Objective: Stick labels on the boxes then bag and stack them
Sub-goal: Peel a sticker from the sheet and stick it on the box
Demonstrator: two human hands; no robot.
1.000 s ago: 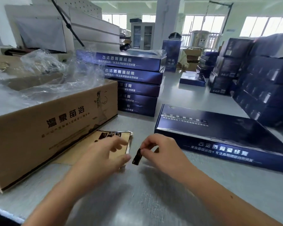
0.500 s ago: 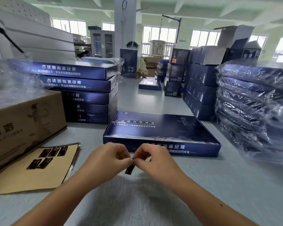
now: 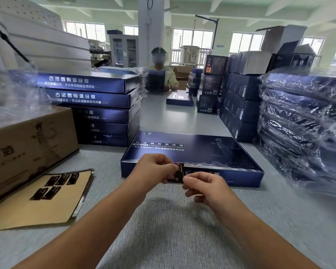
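The label [image 3: 177, 172], a small dark sticker, is up between my two hands at the near edge of the flat blue box [image 3: 202, 150], about midway along that edge; I cannot tell whether it touches the box yet. My left hand [image 3: 153, 168] pinches the label's left side with curled fingers, and my right hand [image 3: 204, 186] pinches its lower right corner between thumb and forefinger. The box lies flat on the grey table [image 3: 163, 220], lid closed, its long side toward me. Left of the box and nearer to me lies a tan backing sheet [image 3: 47, 200] with five more dark labels on it. Beyond that sheet, left of the box, stands a brown cardboard carton [image 3: 27, 144]. Behind the box on the left is a stack of bare blue boxes [image 3: 97, 105]; to the right of the box stands a stack of boxes wrapped in clear plastic bags [image 3: 303, 123]. Far behind the box, another person [image 3: 161, 74] sits at the table.
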